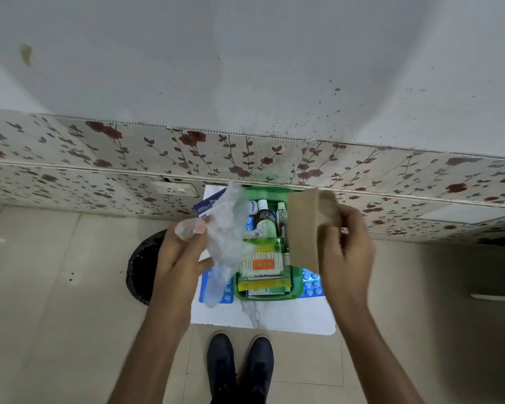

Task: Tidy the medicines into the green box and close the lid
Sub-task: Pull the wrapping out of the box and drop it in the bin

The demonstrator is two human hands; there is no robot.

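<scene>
Green box [296,282]: it stands open in the middle of the small white desk [289,319], its far end close to the floral wall; kept central, I judge, so both hands can reach it from either side.
Contents: a dark bottle [264,218] and a tube [282,217] lie at the far end; a pack of cotton buds [263,265] and flat sachets sit at the near end; packed flat, it seems, so the lid can shut later; no lid is clear to see.
Left hand [181,252]: clenched round a crumpled clear plastic bag [228,228], lifted above the left edge of the desk; held clear of the box, probably because it is wrapping and not medicine.
Right hand [344,252]: pinching a brown paper packet [306,225] by its right side, the packet upright over the right rim of the box and hiding part of it; likely held so for checking or lowering in; what it holds I cannot tell.
Blue blister strips [312,285]: lying flat on the desk at the right and left of the box near its front end, part under it; not yet tidied in.
Blue carton [206,207]: at the far left corner of the desk, half hidden behind the bag; outside the box too.
Black bin [142,266]: on the floor just beside the left edge of the desk; handy for the bag, I would guess.
Progress: well along but unfinished.
</scene>
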